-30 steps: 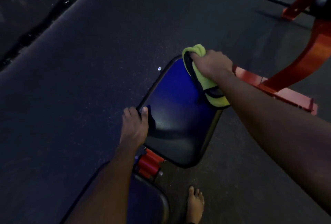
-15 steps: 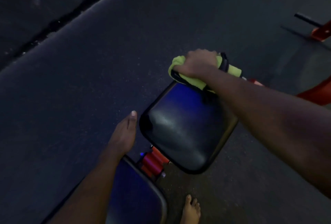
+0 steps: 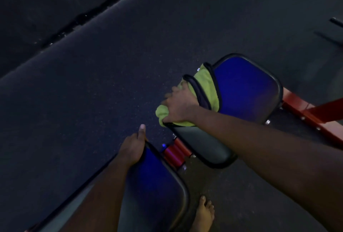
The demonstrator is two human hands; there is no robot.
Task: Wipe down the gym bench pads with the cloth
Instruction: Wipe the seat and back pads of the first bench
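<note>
Our right hand point(image 3: 179, 105) clenches the cloth point(image 3: 207, 87) against the left edge of the far pad point(image 3: 246, 90). Its fingers point(image 3: 173, 91) curl over the fabric and are a little blurred. The cloth is yellow-green with a dark trim. One bunch of it pokes out beneath the heel of the hand, past the pad's left edge. The rest lies on the pad just to the right of the knuckles, with two trimmed folds standing up beside them. To the right of the cloth the pad shows blue under the light; its near end, below our forearm, looks grey.

Our left hand point(image 3: 132, 150) rests on the far left corner of the near pad point(image 3: 157, 179). The thumb point(image 3: 142, 127) points straight ahead beyond the pad's corner. The other fingers are hidden behind the hand, so we cannot tell whether they grip the edge or lie loose.

Red rollers point(image 3: 174, 154) sit between the two pads. A red frame point(image 3: 311, 118) runs out from the far pad's right side. Our bare foot point(image 3: 203, 215) stands on the dark speckled floor point(image 3: 92, 83) just to the right of the near pad.
</note>
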